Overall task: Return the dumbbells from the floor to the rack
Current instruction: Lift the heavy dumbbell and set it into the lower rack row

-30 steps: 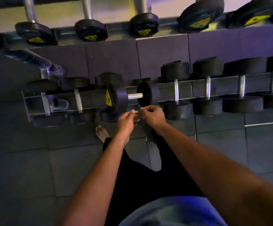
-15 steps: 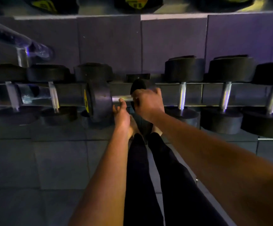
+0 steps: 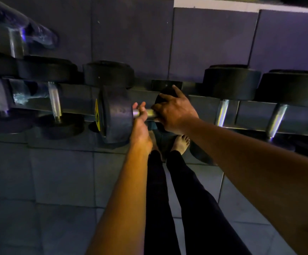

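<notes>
A black dumbbell (image 3: 115,115) with a yellow label lies crosswise on the lower rail of the rack (image 3: 250,112), its steel handle running left to right. My left hand (image 3: 140,124) grips that handle from below, close to the left head. My right hand (image 3: 175,112) covers the handle's right end and rests on the right head, which it mostly hides.
Other black dumbbells sit in the rack's cradles on both sides, such as one at the left (image 3: 54,100) and one at the right (image 3: 225,107). A rack upright (image 3: 17,41) rises at the upper left. My bare feet (image 3: 181,143) stand on the dark rubber floor tiles (image 3: 57,181) just below the rack.
The view has closed in on the lower rail. Both hands went from hovering in front of the dumbbell to holding its handle, and the right hand has spread over the right head.
</notes>
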{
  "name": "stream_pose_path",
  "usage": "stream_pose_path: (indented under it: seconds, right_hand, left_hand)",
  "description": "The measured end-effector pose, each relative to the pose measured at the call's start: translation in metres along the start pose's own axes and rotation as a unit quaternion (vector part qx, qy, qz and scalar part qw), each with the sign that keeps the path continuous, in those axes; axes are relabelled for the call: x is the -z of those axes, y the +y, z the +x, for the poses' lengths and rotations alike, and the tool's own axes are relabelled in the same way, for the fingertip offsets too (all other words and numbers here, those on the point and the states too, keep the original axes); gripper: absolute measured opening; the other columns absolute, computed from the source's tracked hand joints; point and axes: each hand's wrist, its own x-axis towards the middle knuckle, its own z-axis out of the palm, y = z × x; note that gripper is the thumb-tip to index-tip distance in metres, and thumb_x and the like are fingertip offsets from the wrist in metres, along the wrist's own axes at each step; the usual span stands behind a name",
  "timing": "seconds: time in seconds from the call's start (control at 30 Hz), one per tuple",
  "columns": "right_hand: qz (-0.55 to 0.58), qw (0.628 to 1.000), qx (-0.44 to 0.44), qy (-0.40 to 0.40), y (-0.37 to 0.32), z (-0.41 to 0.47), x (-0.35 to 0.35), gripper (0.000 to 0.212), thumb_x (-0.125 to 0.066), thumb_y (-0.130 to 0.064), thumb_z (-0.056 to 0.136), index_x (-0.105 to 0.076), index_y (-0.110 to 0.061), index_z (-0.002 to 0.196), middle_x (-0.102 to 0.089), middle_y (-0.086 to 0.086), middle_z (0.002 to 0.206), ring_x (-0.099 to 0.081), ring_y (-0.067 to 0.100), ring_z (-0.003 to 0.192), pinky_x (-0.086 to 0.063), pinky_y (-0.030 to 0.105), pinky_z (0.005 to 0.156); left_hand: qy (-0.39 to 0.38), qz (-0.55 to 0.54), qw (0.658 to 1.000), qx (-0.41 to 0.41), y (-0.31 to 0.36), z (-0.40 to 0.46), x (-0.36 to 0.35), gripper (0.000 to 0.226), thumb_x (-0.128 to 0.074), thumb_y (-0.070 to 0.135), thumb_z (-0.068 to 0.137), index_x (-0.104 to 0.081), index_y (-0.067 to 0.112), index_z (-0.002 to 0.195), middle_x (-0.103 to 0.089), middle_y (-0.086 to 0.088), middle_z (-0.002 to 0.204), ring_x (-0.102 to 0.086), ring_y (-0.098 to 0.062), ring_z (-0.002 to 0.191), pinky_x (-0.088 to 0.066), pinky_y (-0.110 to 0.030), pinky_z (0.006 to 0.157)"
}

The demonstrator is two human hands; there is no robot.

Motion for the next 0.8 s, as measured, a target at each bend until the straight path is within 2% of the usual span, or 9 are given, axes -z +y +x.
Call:
stream_pose_path:
  seconds: [0.1, 0.17, 0.23, 0.3, 0.4, 0.5, 0.53, 0.67, 0.8]
  right_hand:
    - [-0.032, 0.999, 0.013, -0.029, 0.001, 0.003, 0.003, 0.062, -0.053, -0.059, 0.097, -0.045, -0.037, 0.155, -0.051, -0.003, 0.160, -0.026, 0.017, 0.160, 0.001, 0.061, 0.129]
    - [-0.053, 0.997, 0.025, -0.045, 0.002, 0.006, 0.004, 0.066, -0.050, -0.059, 0.098, -0.039, -0.036, 0.159, -0.048, -0.002, 0.163, -0.024, 0.018, 0.161, 0.001, 0.063, 0.128]
    - [-0.052, 0.997, 0.031, -0.048, 0.001, 0.009, 0.004, 0.064, -0.046, -0.059, 0.101, -0.036, -0.035, 0.160, -0.051, -0.003, 0.161, -0.026, 0.017, 0.160, -0.002, 0.065, 0.127]
    - [-0.041, 0.998, 0.027, -0.043, 0.000, 0.010, 0.004, 0.060, -0.039, -0.060, 0.104, -0.036, -0.037, 0.159, -0.054, -0.002, 0.158, -0.029, 0.018, 0.159, -0.004, 0.064, 0.126]
    - [-0.028, 0.999, 0.021, -0.031, 0.000, 0.010, 0.006, 0.057, -0.037, -0.063, 0.104, -0.043, -0.037, 0.154, -0.058, -0.003, 0.153, -0.035, 0.019, 0.156, -0.007, 0.062, 0.126]
    - [-0.024, 0.999, 0.020, -0.024, -0.002, 0.010, 0.006, 0.057, -0.040, -0.064, 0.102, -0.048, -0.036, 0.150, -0.063, -0.004, 0.147, -0.039, 0.019, 0.153, -0.009, 0.061, 0.124]
    - [-0.023, 0.999, 0.018, -0.022, -0.002, 0.011, 0.005, 0.055, -0.041, -0.064, 0.101, -0.051, -0.036, 0.147, -0.065, -0.005, 0.145, -0.040, 0.019, 0.151, -0.010, 0.060, 0.124]
    - [-0.021, 1.000, 0.003, -0.019, -0.004, 0.011, 0.002, 0.046, -0.048, -0.061, 0.097, -0.059, -0.038, 0.136, -0.069, -0.006, 0.137, -0.045, 0.018, 0.147, -0.013, 0.060, 0.123]
    - [-0.017, 1.000, 0.009, -0.014, -0.003, 0.009, 0.004, 0.046, -0.047, -0.060, 0.099, -0.060, -0.036, 0.136, -0.068, -0.005, 0.137, -0.045, 0.019, 0.147, -0.012, 0.060, 0.124]
  left_hand:
    - [0.000, -0.053, 0.999, -0.003, 0.005, 0.004, -0.009, 0.031, -0.047, 0.001, 0.104, -0.051, 0.019, 0.130, -0.056, -0.003, 0.140, -0.051, -0.015, 0.127, -0.037, -0.041, 0.120]
    - [-0.005, -0.047, 0.999, 0.005, 0.005, 0.007, -0.012, 0.031, -0.045, 0.002, 0.104, -0.050, 0.013, 0.133, -0.054, -0.010, 0.147, -0.050, -0.018, 0.130, -0.035, -0.045, 0.121]
    - [-0.007, -0.027, 0.999, 0.043, 0.007, 0.004, -0.012, 0.030, -0.048, 0.016, 0.107, -0.058, 0.010, 0.134, -0.058, -0.013, 0.143, -0.056, -0.026, 0.126, -0.048, -0.043, 0.104]
    - [0.000, -0.030, 0.997, 0.077, 0.010, 0.000, -0.011, 0.035, -0.047, 0.024, 0.108, -0.060, 0.005, 0.134, -0.064, -0.010, 0.125, -0.061, -0.025, 0.113, -0.053, -0.032, 0.081]
    - [-0.008, -0.032, 0.997, 0.069, 0.012, 0.000, -0.010, 0.023, -0.046, 0.021, 0.109, -0.063, 0.006, 0.112, -0.066, -0.005, 0.102, -0.063, -0.017, 0.092, -0.055, -0.025, 0.067]
    - [-0.031, -0.016, 0.998, 0.054, 0.013, -0.007, -0.009, 0.036, -0.048, 0.021, 0.108, -0.056, 0.000, 0.136, -0.066, -0.013, 0.119, -0.064, -0.021, 0.102, -0.056, -0.034, 0.087]
    - [-0.032, -0.009, 0.998, 0.051, 0.012, -0.006, -0.008, 0.035, -0.049, 0.022, 0.108, -0.057, 0.001, 0.135, -0.067, -0.010, 0.117, -0.063, -0.020, 0.104, -0.055, -0.034, 0.089]
    - [-0.009, -0.026, 0.998, 0.057, 0.010, -0.001, -0.008, 0.021, -0.046, 0.016, 0.109, -0.062, 0.015, 0.095, -0.073, 0.006, 0.084, -0.065, -0.015, 0.093, -0.053, -0.022, 0.073]
    - [-0.005, -0.003, 0.999, 0.048, 0.008, -0.002, -0.010, 0.026, -0.045, 0.013, 0.109, -0.061, 0.018, 0.089, -0.072, 0.007, 0.078, -0.065, -0.007, 0.079, -0.053, -0.018, 0.067]
